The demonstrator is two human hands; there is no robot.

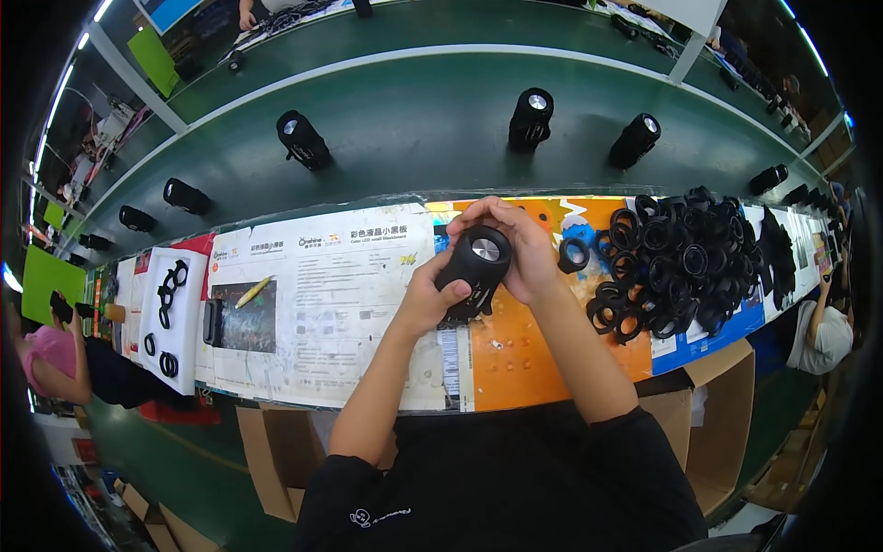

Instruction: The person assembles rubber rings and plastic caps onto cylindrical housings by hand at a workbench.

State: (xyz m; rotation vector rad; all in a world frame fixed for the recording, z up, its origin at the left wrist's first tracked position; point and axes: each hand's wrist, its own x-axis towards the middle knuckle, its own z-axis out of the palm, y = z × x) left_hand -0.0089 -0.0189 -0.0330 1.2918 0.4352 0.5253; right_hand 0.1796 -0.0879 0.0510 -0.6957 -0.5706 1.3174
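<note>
A black cylindrical portable speaker (474,272) with a shiny silver disc on its end is held between both hands above the bench, tilted with the disc facing up. My left hand (429,296) grips its near left side, thumb lying across the body. Around its far and right side curls my right hand (520,247), fingers bent over the top; part of their contact is hidden behind the speaker. Just right of that hand lies a single black ring (564,260), and beyond it a large heap of black rings (658,237) covers the sheets.
Beyond the bench runs a green conveyor belt (414,120) with several upright black speakers (531,124). A white tray (190,340) with black rings sits left. Open cardboard boxes (267,460) stand below the bench edge. Other people work at both sides.
</note>
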